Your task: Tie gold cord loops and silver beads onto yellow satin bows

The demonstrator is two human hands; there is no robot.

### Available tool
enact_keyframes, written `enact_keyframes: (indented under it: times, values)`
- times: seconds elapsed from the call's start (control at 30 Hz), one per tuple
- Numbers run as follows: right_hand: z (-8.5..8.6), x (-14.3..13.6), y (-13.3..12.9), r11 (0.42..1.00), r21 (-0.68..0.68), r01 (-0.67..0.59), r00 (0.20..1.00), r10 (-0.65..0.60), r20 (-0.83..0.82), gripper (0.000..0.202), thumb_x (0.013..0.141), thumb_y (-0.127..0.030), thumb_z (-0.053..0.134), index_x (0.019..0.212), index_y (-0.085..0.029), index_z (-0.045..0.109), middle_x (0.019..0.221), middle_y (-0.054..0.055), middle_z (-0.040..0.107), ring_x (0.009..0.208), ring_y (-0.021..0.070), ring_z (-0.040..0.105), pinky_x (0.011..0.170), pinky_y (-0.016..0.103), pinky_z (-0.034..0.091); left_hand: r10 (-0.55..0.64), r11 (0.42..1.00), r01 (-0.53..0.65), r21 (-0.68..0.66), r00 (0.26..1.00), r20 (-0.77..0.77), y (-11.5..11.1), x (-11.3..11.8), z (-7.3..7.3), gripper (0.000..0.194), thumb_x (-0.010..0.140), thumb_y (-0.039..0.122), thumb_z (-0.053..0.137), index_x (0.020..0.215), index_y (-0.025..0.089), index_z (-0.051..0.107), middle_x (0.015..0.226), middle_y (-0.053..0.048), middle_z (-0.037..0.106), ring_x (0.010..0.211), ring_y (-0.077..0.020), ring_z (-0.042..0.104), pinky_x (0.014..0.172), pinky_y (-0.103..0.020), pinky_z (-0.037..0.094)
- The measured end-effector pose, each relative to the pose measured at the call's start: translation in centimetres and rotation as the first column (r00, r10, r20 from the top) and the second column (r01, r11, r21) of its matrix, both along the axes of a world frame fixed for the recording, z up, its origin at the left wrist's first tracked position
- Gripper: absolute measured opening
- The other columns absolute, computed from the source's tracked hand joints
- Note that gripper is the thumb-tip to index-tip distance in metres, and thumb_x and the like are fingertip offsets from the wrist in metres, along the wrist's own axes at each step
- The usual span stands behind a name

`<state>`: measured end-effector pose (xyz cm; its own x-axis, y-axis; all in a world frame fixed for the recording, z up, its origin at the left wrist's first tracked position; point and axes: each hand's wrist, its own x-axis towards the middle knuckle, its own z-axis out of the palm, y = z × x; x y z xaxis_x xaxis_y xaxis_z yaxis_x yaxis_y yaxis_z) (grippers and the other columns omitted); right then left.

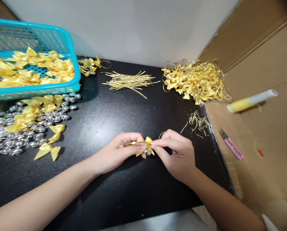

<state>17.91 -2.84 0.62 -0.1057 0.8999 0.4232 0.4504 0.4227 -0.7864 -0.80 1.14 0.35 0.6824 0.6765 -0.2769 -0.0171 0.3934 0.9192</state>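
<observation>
both hands [116, 150] [179, 154] pinch one yellow bow [148, 140] with gold ring and silver bead, low centre of black table [97, 192]. finished-looking ones heaped far right; loose bows, beads, cut gold cords [131, 81] unused, so likely partway.

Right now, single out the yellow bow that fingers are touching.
The bow between the left hand and the right hand, a silver bead against it; the others, such as those in the blue basket, lie untouched.
</observation>
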Motion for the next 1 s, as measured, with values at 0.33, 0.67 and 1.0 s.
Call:
enact_keyframes:
  times: [0.33,0.67,1.0]
  values:
    - [0.03,-0.15,0.06,1.0,-0.028,-0.002,0.999,0.001,-0.041,0.014,0.08,-0.009,0.067,0.078,-0.019,0.076,0.062,-0.001,0.061,0.057,0.0087,0.056,0.052,0.022,0.045,-0.004,1.0,0.004,-0.005,1.0,0.007,0.14,0.12,0.29,0.023,0.086,0.025,0.063,0.065,0.015,0.06,0.066,0.001,0.061,0.066,-0.0105,0.051,0.068,-0.024,0.037]
    - [-0.19,-0.18,0.41,0.943,-0.323,-0.085,0.967,-0.001,-0.257,0.008,0.076,-0.012,0.069,0.074,-0.018,0.073,0.066,0.0,0.062,0.061,0.0098,0.058,0.058,0.023,0.05,0.033,0.999,-0.034,-0.026,0.999,-0.013,0.1,-0.04,-0.26,0.022,0.086,0.028,0.062,0.068,0.016,0.062,0.067,0.002,0.061,0.068,-0.0107,0.052,0.068,-0.025,0.037]
    - [-0.92,-0.13,0.77,0.889,-0.416,-0.192,0.914,0.008,-0.405,0.005,0.075,-0.014,0.069,0.072,-0.018,0.067,0.074,0.0,0.064,0.068,0.0096,0.061,0.064,0.023,0.051,0.07,0.997,-0.07,-0.03,0.998,-0.005,-0.1,0.27,-0.11,0.026,0.083,0.028,0.064,0.062,0.015,0.055,0.064,0.003,0.059,0.065,-0.01,0.051,0.065,-0.024,0.035]
